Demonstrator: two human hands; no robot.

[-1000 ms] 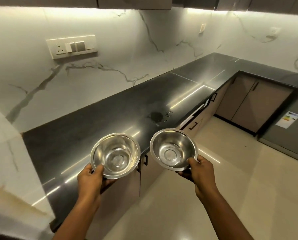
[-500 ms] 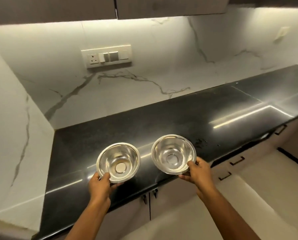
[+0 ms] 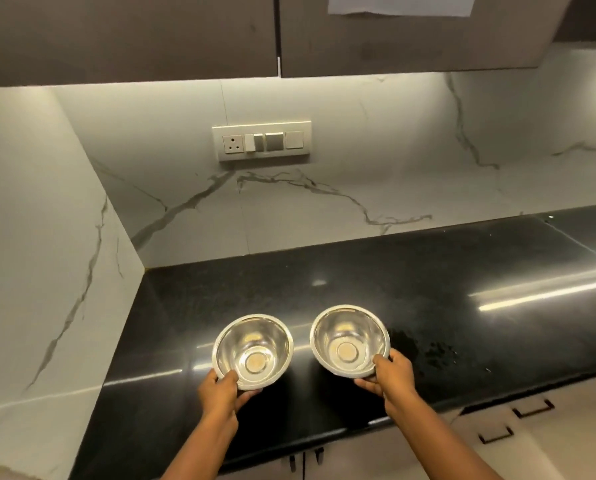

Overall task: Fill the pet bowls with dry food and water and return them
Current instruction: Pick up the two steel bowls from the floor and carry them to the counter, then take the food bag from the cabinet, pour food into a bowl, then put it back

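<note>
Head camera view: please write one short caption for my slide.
Left hand and right hand each hold an empty steel bowl over a black counter.

Home kitchen. Polished black granite countertop (image 3: 411, 289) along wall, white marble-look backsplash (image 3: 341, 188) with grey veins, lit from under dark wall cabinets (image 3: 134, 32). Switch-and-socket plate (image 3: 262, 141) set in backsplash. Base cabinets with dark bar handles (image 3: 534, 408) below counter. Water splashes (image 3: 431, 348) on counter surface.
</note>
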